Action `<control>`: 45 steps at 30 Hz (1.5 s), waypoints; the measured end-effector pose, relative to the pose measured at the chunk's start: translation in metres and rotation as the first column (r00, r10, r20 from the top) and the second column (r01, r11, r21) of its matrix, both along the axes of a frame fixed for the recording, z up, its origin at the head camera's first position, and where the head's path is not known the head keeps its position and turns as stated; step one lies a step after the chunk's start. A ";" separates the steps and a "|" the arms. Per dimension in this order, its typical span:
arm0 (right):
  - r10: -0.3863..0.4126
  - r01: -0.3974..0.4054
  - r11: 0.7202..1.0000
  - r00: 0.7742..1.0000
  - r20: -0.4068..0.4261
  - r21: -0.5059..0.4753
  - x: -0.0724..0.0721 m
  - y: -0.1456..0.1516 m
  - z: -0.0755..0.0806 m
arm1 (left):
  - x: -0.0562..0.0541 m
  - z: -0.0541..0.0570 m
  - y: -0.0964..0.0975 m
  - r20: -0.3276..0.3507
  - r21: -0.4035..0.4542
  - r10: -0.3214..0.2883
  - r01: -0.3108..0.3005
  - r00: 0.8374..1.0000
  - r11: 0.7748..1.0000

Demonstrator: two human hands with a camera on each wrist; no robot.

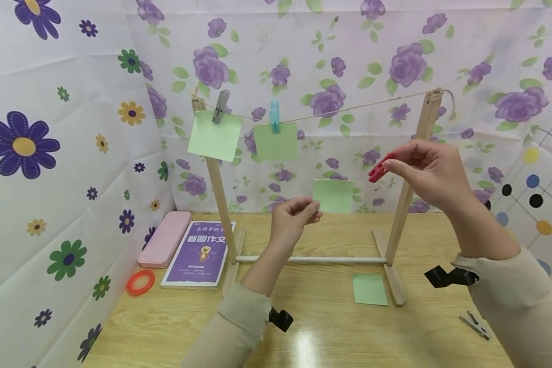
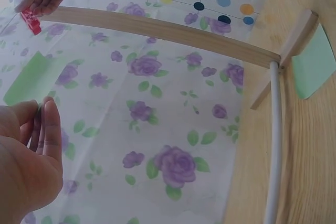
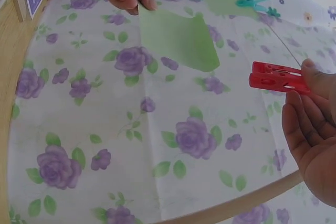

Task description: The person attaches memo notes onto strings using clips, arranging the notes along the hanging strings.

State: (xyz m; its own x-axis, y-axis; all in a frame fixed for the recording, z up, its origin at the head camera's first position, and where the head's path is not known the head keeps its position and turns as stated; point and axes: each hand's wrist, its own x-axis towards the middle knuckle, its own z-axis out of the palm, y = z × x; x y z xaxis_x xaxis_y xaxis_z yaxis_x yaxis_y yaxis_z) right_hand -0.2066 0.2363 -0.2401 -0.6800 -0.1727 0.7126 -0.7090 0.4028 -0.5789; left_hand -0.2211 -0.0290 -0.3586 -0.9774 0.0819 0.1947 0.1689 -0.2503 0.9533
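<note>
A: How do your hands grip?
B: Your left hand pinches a green sticky note by its left edge, between thumb and fingers. Your right hand pinches a red clothespin at one end.
A: Where do you have them?
B: You hold the note in the air, below the twine and apart from it; the clothespin is off to its right, not touching it.
A: Why hold them like that?
B: Probably your edge grip leaves most of the paper uncovered, and your end grip keeps the clothespin's other end clear of your fingers. On the twine, the grey clothespin and blue clothespin seem set at the tops of two hung notes so each sheet hangs below.
A: Can you read anything?
B: On the purple book you can read 看图作文 in large white characters, below a line beginning 名师手把. Its smaller print is illegible from here, and you can make out no brand on the clothespins.
</note>
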 end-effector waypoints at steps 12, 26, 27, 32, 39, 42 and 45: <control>0.024 -0.024 1.000 0.999 -0.042 -0.006 -0.006 -0.017 0.028 | 0.000 0.015 0.008 -0.048 0.052 0.021 -0.018 0.999 0.998; 0.086 -0.084 0.996 0.985 -0.152 0.020 -0.008 -0.037 0.067 | 0.000 0.031 0.008 -0.080 0.088 0.064 -0.057 0.995 0.994; 0.088 -0.085 0.996 0.984 -0.157 0.023 -0.008 -0.039 0.070 | 0.000 0.032 0.008 -0.080 0.089 0.067 -0.060 0.995 0.994; 0.075 -0.071 0.997 0.981 -0.180 0.030 -0.008 -0.045 0.087 | 0.003 0.039 0.008 -0.092 0.111 0.087 -0.076 0.992 0.991; 0.049 -0.037 0.997 0.980 -0.191 0.066 -0.012 -0.053 0.107 | 0.003 0.048 0.007 -0.107 0.131 0.091 -0.076 0.990 0.988; 0.029 -0.013 0.996 0.982 -0.189 0.085 -0.014 -0.055 0.112 | 0.002 0.050 0.007 -0.115 0.127 0.093 -0.078 0.989 0.989; 0.013 0.009 0.994 0.981 -0.195 0.112 -0.017 -0.057 0.117 | 0.000 0.052 0.007 -0.121 0.125 0.106 -0.091 0.987 0.988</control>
State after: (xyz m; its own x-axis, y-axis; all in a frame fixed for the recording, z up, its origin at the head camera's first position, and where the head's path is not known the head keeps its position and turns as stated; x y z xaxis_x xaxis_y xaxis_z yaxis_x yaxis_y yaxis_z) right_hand -0.2231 0.1797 -0.1236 -0.5292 -0.2600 0.8077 -0.8049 0.4550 -0.3809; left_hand -0.2208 -0.0218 -0.3066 -0.9464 -0.0444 0.3201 0.3158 -0.3368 0.8870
